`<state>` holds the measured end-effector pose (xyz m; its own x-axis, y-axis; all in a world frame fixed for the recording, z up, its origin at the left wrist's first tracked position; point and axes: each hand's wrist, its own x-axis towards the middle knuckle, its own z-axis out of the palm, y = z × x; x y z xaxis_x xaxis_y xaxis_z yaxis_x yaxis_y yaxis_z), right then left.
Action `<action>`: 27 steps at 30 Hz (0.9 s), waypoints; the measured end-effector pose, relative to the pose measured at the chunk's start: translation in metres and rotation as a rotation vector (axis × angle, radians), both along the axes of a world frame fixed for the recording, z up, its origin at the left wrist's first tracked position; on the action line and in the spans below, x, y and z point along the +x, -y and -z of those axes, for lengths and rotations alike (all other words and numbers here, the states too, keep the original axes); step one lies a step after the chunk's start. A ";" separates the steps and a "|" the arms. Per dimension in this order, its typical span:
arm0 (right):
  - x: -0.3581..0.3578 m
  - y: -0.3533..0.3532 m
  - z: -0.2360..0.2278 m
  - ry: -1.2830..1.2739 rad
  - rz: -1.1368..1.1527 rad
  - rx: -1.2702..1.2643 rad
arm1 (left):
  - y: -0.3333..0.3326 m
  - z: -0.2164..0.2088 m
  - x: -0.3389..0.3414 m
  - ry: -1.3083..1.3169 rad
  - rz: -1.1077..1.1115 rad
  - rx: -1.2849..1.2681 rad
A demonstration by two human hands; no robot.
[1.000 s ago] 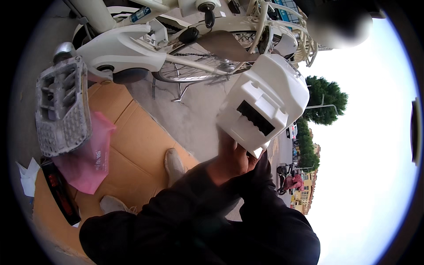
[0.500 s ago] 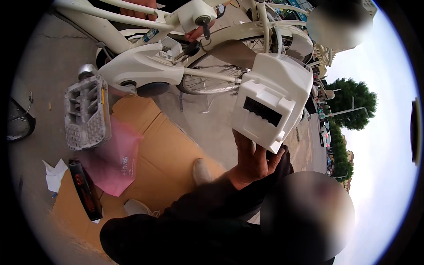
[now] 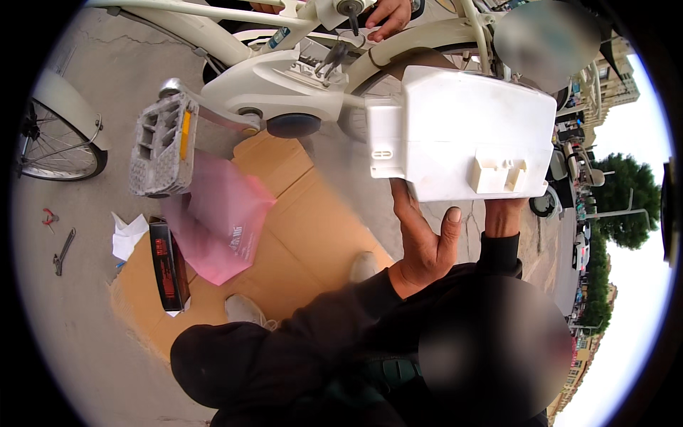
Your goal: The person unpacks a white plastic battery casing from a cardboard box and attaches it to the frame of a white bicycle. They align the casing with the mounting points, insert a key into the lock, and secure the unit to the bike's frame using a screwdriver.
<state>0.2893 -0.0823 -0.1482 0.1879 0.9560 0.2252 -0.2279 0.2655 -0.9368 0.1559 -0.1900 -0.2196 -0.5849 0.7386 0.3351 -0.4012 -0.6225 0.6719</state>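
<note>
Left hand (image 3: 424, 252), thumb spread, supports the white housing (image 3: 462, 132) at its near edge, right hand (image 3: 505, 218) grip hidden; apparent inspection calls for steadiness.

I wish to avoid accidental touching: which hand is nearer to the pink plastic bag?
The left hand. It is right of the pink plastic bag, at the white plastic housing's lower edge; the right hand, mostly hidden by the housing, is farther right.

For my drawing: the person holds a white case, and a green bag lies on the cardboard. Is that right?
The bag is pink, not green, as the head view shows; it does lie on the cardboard, and the held case is white.
</note>
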 end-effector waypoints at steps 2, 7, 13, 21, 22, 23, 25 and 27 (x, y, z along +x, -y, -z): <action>-0.019 0.000 -0.013 -0.016 -0.043 0.052 | -0.008 -0.002 -0.007 0.040 -0.001 -0.012; -0.053 -0.002 -0.032 -0.086 -0.363 0.066 | -0.032 0.006 -0.031 0.148 0.017 -0.014; -0.099 0.004 -0.038 0.026 -0.062 0.024 | -0.049 0.010 -0.054 0.269 0.062 -0.028; -0.122 -0.002 -0.041 0.074 -0.012 0.094 | -0.065 0.006 -0.088 0.352 0.061 0.031; -0.127 -0.003 -0.041 0.071 0.022 0.092 | -0.066 0.006 -0.091 0.371 0.055 0.040; -0.123 -0.006 -0.043 0.076 -0.039 0.108 | -0.068 0.003 -0.096 0.382 0.066 0.042; -0.124 -0.009 -0.045 0.118 -0.028 0.116 | -0.068 0.000 -0.105 0.399 0.082 0.033; -0.119 -0.018 -0.052 0.152 -0.231 0.163 | -0.072 -0.002 -0.105 0.430 0.052 0.017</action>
<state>0.1707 -0.0647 -0.0964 -0.0772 0.9184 0.3882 -0.1600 0.3729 -0.9140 0.0505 -0.1176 -0.2177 -0.6360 0.7673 0.0821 -0.6734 -0.6038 0.4265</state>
